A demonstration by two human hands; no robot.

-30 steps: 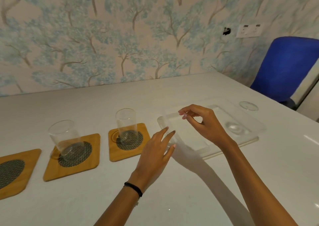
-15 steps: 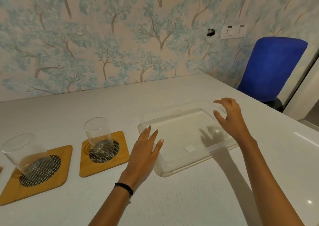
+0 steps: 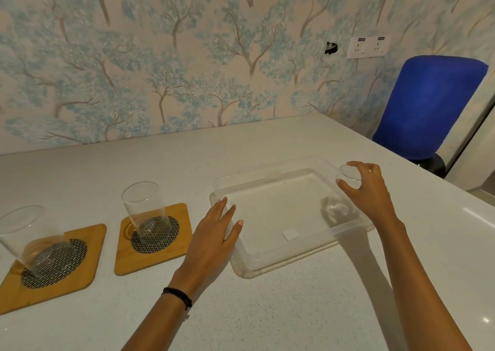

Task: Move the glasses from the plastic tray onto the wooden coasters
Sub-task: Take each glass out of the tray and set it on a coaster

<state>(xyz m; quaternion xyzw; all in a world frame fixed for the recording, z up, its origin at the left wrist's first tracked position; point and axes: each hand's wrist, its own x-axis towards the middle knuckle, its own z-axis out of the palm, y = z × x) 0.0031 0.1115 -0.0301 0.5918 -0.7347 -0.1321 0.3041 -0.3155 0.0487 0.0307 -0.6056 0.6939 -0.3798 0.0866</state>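
A clear plastic tray (image 3: 267, 266) lies on the white table, right of centre. At its far right corner stands a clear glass (image 3: 348, 175), and my right hand (image 3: 368, 192) curls around its rim from above. My left hand (image 3: 211, 239) rests flat, fingers spread, on the tray's left edge. Left of the tray lie two wooden coasters with dark mesh centres. The nearer coaster (image 3: 154, 242) carries an upright glass (image 3: 146, 211). The coaster at the left edge (image 3: 53, 265) carries another glass (image 3: 29, 239).
The white table (image 3: 267, 310) runs back to a wall with tree-pattern wallpaper. A blue office chair (image 3: 428, 106) stands past the table's right corner. The table's right edge runs close behind the tray.
The view has swung right, so the third coaster left the frame. My right hand moved from over the tray's middle to its far right corner and closed around the glass. My left hand settled on the tray's edge.
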